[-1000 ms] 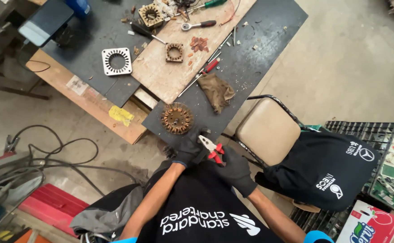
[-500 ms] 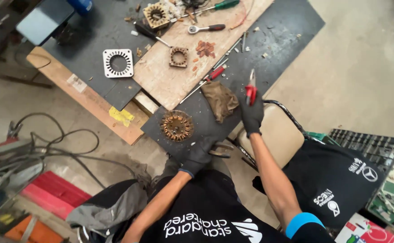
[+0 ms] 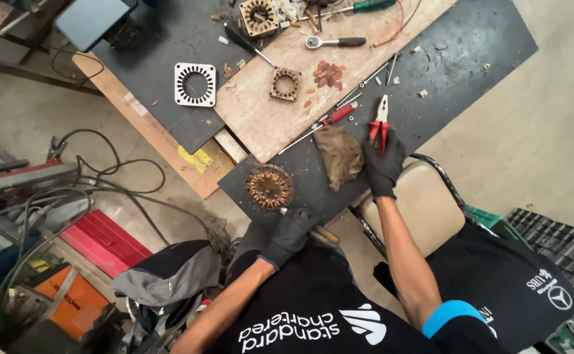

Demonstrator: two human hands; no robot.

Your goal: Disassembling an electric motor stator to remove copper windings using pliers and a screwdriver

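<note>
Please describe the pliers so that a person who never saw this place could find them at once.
Start at the dark worktop and go to its near edge by the tan chair seat. There the gloved right hand holds the pliers, beside a brown rag. Their red handles and pointed metal jaws distinguish them from the straight red-handled screwdriver nearby.

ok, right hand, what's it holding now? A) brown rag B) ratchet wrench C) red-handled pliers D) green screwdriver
C: the gloved right hand grips the red-handled pliers over the dark bench mat, with the brown rag lying just beside it and the ratchet wrench untouched further up on the wooden board.
</note>
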